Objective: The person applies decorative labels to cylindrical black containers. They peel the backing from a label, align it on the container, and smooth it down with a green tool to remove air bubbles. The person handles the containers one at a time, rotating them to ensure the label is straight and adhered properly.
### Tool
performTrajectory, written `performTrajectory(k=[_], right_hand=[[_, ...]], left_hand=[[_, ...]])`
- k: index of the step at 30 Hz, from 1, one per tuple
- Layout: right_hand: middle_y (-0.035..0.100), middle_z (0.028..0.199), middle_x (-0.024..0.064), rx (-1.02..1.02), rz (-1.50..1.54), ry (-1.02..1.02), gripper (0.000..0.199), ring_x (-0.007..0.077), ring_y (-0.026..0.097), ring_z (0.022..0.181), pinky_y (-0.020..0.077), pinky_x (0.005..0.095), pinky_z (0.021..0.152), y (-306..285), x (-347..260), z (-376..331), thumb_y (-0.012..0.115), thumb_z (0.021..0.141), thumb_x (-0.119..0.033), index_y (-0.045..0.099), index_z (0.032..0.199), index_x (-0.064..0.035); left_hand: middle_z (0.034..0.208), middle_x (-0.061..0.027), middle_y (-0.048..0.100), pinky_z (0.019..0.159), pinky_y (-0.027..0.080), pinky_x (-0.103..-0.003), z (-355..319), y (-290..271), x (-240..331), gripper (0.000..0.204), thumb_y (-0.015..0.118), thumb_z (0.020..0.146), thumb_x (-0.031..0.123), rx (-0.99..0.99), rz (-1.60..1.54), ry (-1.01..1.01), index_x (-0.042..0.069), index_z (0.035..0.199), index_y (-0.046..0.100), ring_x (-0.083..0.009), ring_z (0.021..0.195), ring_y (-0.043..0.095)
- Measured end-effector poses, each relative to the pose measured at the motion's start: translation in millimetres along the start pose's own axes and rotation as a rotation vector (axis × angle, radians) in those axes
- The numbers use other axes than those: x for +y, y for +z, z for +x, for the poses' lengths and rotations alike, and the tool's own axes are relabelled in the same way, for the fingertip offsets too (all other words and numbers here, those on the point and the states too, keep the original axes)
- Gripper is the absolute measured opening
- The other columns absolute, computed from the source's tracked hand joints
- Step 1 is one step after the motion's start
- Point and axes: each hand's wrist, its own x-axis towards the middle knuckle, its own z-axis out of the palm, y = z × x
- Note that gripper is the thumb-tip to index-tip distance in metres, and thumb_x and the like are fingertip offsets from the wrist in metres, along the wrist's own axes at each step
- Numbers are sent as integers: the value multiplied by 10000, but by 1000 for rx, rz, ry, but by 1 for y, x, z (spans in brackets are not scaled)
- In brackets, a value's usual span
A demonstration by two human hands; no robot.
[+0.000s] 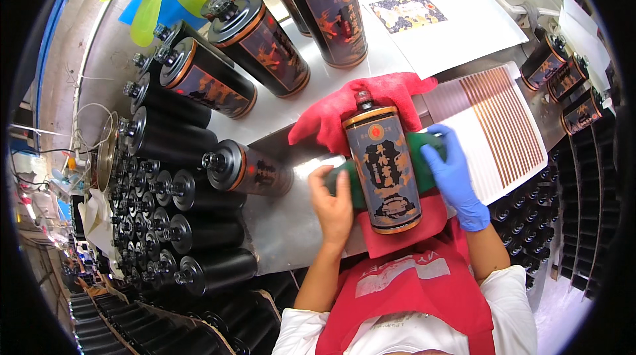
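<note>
In the head view, with the bare left hand point(333, 212), curling at the left end of a green piece point(421, 168), with thumb raised and set apart from the bent fingers; cannot tell how firmly. With the blue-gloved right hand point(456, 173), gripping the right end of the green piece between partly closed fingers and thumb. Between both hands, in front of the green piece, see the labelled bottle point(386, 176), with cap toward a red cloth point(397, 88). To the left, on the metal desk point(281, 242), find another labelled bottle point(248, 169).
</note>
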Motion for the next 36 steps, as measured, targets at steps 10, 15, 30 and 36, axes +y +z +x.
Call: performTrajectory(k=[10, 15, 30, 36], right_hand=[[601, 1055, 172, -17, -133, -285, 368, 244, 633, 916, 506, 330, 786, 15, -79, -46, 569, 885, -67, 449, 1226, 1], [589, 1047, 136, 27, -47, -185, 372, 188, 596, 939, 488, 303, 815, 2, -54, -42, 554, 903, -69, 424, 1242, 12], [503, 1147, 73, -127, 405, -32, 368, 141, 486, 1080, 398, 279, 948, -3, 8, -12, 558, 916, -87, 422, 1255, -35], [537, 1102, 68, -58, 479, -57, 380, 129, 516, 1042, 425, 267, 917, 4, 0, 11, 605, 879, -44, 438, 1220, -47]], left_hand=[[1043, -60, 467, 848, 391, -237, -24, 7, 48, 256, 597, 909, 83, -65, 122, 180, 11, 1107, 452, -109, 946, 465], [1039, -38, 457, 849, 383, -232, -27, 2, 23, 224, 569, 928, 99, -16, -77, 59, 23, 1106, 457, -93, 943, 446], [1051, -52, 452, 885, 373, -243, -32, 0, -23, 192, 531, 933, 43, -17, -10, -16, 10, 1103, 447, -119, 973, 448], [1058, -88, 479, 956, 336, -302, -24, -13, -40, 207, 558, 925, 93, 60, 115, 32, -18, 1080, 475, -177, 1038, 447]])
